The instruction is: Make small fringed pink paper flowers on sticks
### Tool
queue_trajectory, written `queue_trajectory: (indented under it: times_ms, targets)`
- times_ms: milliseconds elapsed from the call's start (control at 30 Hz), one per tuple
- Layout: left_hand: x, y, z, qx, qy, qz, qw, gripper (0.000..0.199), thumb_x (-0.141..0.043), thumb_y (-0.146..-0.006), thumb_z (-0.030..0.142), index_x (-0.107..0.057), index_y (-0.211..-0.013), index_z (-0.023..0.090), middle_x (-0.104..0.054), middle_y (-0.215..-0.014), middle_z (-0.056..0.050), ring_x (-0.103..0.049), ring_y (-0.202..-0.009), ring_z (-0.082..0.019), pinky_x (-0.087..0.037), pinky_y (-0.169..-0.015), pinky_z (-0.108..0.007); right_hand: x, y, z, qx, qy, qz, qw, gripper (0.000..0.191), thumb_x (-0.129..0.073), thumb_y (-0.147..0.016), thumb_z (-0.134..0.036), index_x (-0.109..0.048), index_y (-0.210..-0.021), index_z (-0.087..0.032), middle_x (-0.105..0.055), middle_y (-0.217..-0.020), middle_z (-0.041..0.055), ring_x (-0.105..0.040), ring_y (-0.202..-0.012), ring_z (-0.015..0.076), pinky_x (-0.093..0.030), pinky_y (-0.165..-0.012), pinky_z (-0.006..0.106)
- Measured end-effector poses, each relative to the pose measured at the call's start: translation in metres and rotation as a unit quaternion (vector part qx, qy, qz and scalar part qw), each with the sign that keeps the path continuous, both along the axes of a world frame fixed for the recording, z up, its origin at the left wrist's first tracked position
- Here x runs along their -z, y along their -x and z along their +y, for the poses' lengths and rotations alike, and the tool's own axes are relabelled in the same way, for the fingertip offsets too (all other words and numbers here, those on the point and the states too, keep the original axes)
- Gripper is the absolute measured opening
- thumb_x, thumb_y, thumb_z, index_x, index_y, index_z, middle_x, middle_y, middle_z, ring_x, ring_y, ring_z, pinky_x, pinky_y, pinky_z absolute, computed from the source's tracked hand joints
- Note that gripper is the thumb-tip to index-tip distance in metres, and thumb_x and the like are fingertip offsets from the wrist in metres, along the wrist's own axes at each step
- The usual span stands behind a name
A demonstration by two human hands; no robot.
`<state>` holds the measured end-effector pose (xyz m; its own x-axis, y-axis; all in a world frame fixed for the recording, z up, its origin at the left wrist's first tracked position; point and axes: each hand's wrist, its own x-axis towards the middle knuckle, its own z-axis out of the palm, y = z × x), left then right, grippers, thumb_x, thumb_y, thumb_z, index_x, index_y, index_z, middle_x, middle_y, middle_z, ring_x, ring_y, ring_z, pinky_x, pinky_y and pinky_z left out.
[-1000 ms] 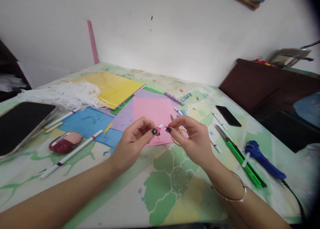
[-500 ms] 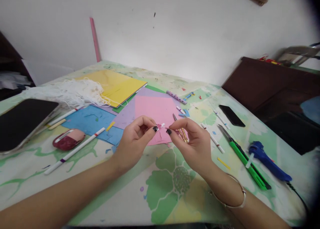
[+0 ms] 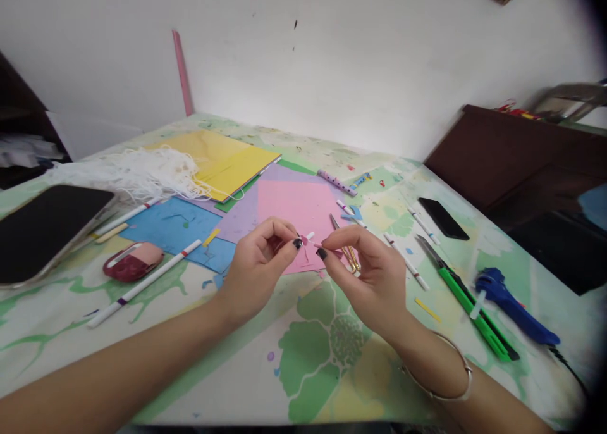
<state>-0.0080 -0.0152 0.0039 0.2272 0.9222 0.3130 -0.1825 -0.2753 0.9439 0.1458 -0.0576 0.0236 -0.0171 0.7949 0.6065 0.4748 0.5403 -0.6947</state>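
Note:
Between my two hands is a small pink paper piece (image 3: pixel 304 240) with a bit of white by it. My left hand (image 3: pixel 265 266) pinches it between thumb and fingertips. The thumb and index finger of my right hand (image 3: pixel 363 266) are closed on the other side of the same piece, on what looks like a thin pink strip. Both hands hover over the front edge of a pink sheet (image 3: pixel 296 200). Gold-handled scissors (image 3: pixel 351 257) lie just behind my right fingers, partly hidden.
White string (image 3: pixel 142 171) and a yellow pad (image 3: pixel 227 162) lie at the back left. Blue sheets (image 3: pixel 183 222), a tablet (image 3: pixel 47 225) and a tape roller (image 3: pixel 133 261) are left. A green cutter (image 3: pixel 469 304), blue glue gun (image 3: pixel 516 307) and black phone (image 3: pixel 444 218) are right.
The view has shifted slightly. Both hands keep their pinch, and the small white bit between them has tilted a little.

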Motion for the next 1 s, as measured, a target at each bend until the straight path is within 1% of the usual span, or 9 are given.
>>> queue_trajectory:
  times_ms: [167,367,633,800,900,1000]
  targets:
    - [0.0004,-0.0012,-0.0002,-0.007,0.002,-0.005,1.000,0.009,-0.059,-0.076,0.015,-0.053,-0.070,0.017,-0.052,-0.080,0.000,-0.050,-0.075,-0.012,-0.041,-0.068,-0.024,-0.0009,0.0014,-0.0012,-0.006,-0.001,-0.018,1.000,0.010,-0.058,-0.079,-0.011,-0.058,-0.082,-0.020,-0.061,-0.076,0.0008,-0.057,-0.071,0.0133,-0.045,-0.066,0.031]
    - [0.0009,-0.0007,-0.0005,-0.008,-0.007,-0.010,1.000,0.010,-0.060,-0.076,0.015,-0.053,-0.069,0.017,-0.053,-0.079,-0.001,-0.050,-0.075,-0.013,-0.042,-0.069,-0.024,-0.0006,0.0012,-0.0020,-0.009,-0.001,-0.013,1.000,0.010,-0.058,-0.079,-0.011,-0.058,-0.082,-0.020,-0.061,-0.077,0.0011,-0.057,-0.071,0.0138,-0.046,-0.066,0.031]
    - [-0.0003,0.0007,-0.0018,0.013,-0.012,-0.007,1.000,0.005,-0.062,-0.076,0.015,-0.059,-0.072,0.015,-0.056,-0.083,-0.003,-0.054,-0.081,-0.014,-0.043,-0.074,-0.026,0.0010,-0.0024,0.0005,-0.004,0.027,0.045,0.999,0.008,-0.060,-0.078,-0.012,-0.061,-0.083,-0.019,-0.063,-0.078,0.0020,-0.058,-0.075,0.0151,-0.047,-0.069,0.031]
    - [-0.0019,0.0022,-0.0022,0.025,-0.019,-0.004,0.999,0.003,-0.061,-0.077,0.015,-0.060,-0.074,0.016,-0.057,-0.083,-0.003,-0.055,-0.082,-0.015,-0.044,-0.075,-0.026,0.0006,-0.0040,0.0016,-0.001,0.038,0.057,0.998,0.006,-0.061,-0.078,-0.014,-0.062,-0.082,-0.019,-0.063,-0.077,0.0024,-0.059,-0.075,0.0158,-0.047,-0.069,0.032]
    - [-0.0027,0.0038,-0.0024,0.030,-0.028,0.003,0.999,0.004,-0.059,-0.078,0.015,-0.061,-0.075,0.016,-0.057,-0.084,-0.004,-0.055,-0.083,-0.016,-0.043,-0.076,-0.027,0.0006,-0.0053,0.0019,0.001,0.043,0.066,0.997,0.005,-0.061,-0.078,-0.014,-0.062,-0.081,-0.019,-0.063,-0.076,0.0025,-0.058,-0.075,0.0158,-0.046,-0.069,0.032]
    - [-0.0025,0.0046,-0.0018,0.018,-0.035,0.018,0.999,0.009,-0.058,-0.080,0.018,-0.059,-0.071,0.016,-0.057,-0.084,-0.004,-0.054,-0.082,-0.017,-0.042,-0.075,-0.028,0.0006,-0.0070,0.0026,0.003,0.053,0.078,0.996,0.006,-0.061,-0.078,-0.014,-0.062,-0.081,-0.019,-0.062,-0.076,0.0022,-0.057,-0.074,0.0154,-0.046,-0.069,0.032]
